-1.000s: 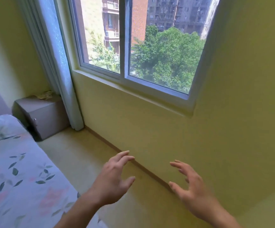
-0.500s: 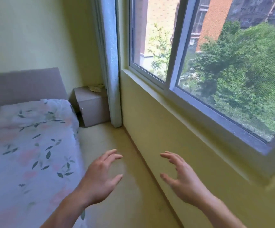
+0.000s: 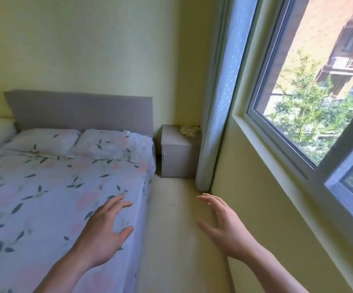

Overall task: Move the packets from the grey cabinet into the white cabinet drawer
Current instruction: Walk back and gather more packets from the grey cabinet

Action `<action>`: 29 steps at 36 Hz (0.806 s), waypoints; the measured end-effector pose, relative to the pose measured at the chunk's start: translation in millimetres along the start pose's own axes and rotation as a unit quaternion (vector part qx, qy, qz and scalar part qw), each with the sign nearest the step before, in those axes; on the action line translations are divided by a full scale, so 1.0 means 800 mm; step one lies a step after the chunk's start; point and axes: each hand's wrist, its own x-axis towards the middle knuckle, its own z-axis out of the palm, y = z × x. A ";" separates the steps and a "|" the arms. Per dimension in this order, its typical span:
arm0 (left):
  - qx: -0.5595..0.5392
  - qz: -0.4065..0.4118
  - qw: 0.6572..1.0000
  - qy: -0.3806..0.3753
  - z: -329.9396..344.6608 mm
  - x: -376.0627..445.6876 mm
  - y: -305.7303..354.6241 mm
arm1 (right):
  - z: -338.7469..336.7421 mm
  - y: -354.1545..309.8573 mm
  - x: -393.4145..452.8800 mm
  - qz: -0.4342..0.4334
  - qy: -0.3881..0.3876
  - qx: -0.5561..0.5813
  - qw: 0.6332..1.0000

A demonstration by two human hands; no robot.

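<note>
The left hand and right hand are both held out low in front, fingers spread and relaxed, holding nothing. The left one hangs over the edge of the bed, the right over the floor near the wall. Well beyond them, in the corner between bed and curtain, stands the grey cabinet, door closed, with crumpled yellowish packets on top.

No words, labels or numbers can be read anywhere in this bedroom. The packets show no legible print.
</note>
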 end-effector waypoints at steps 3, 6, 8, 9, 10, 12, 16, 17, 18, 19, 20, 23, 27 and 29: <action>-0.010 0.006 1.000 -0.005 0.003 0.079 0.009 | -0.014 0.018 0.070 0.000 0.008 0.009 1.000; -0.008 0.027 0.999 -0.017 0.007 0.162 0.029 | -0.030 0.037 0.138 -0.003 0.018 0.005 1.000; -0.009 0.039 0.999 -0.029 0.010 0.210 0.047 | -0.043 0.051 0.175 0.003 0.021 0.010 1.000; -0.012 0.047 0.998 -0.032 0.012 0.234 0.057 | -0.049 0.058 0.194 0.006 0.023 0.013 1.000; -0.015 0.057 0.998 -0.035 0.015 0.259 0.066 | -0.056 0.066 0.213 0.007 0.024 0.015 1.000; -0.020 0.073 0.996 -0.039 0.022 0.310 0.081 | -0.068 0.083 0.256 0.011 0.026 0.020 0.999; -0.014 0.084 0.995 -0.047 0.043 0.415 0.094 | -0.089 0.119 0.350 0.019 0.026 0.038 0.999; -0.015 0.084 0.995 -0.046 0.048 0.440 0.096 | -0.093 0.129 0.374 0.019 0.025 0.042 0.999; -0.017 0.083 0.995 -0.045 0.053 0.464 0.098 | -0.097 0.138 0.399 0.018 0.025 0.046 0.998; -0.017 0.083 0.995 -0.042 0.058 0.489 0.100 | -0.101 0.148 0.425 0.014 0.026 0.049 0.998; -0.019 0.080 0.996 -0.043 0.062 0.514 0.101 | -0.105 0.158 0.451 0.011 0.026 0.053 0.998; -0.020 0.060 0.997 -0.044 0.065 0.585 0.108 | -0.120 0.187 0.525 0.008 0.018 0.066 0.998; -0.008 0.026 0.999 -0.026 0.058 0.668 0.117 | -0.151 0.212 0.633 0.011 -0.005 0.078 0.997; -0.005 0.010 1.000 -0.018 0.053 0.705 0.114 | -0.165 0.215 0.692 0.003 -0.016 0.090 0.996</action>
